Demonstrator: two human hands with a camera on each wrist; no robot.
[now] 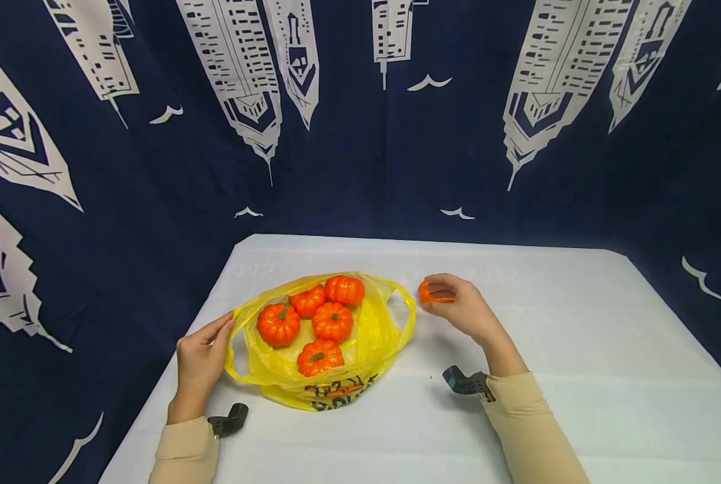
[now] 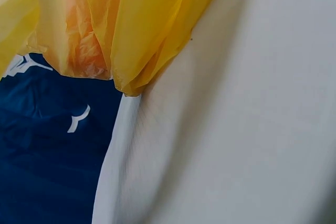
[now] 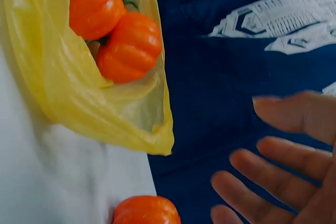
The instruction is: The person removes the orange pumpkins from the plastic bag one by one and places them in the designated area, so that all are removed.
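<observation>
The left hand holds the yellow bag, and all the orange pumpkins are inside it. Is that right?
Not quite: one orange pumpkin is outside, near the right hand, as the right wrist view shows. The left hand does hold the yellow bag, with five pumpkins inside.

Beige sleeves (image 1: 532, 430), black bent wrist cameras (image 1: 232, 419) (one each side).

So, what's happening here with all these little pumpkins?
A person's left hand pinches the edge of an open yellow bag with five small orange pumpkins inside. A sixth pumpkin is outside the bag. The right hand is beside it, fingers open, not gripping it.
</observation>
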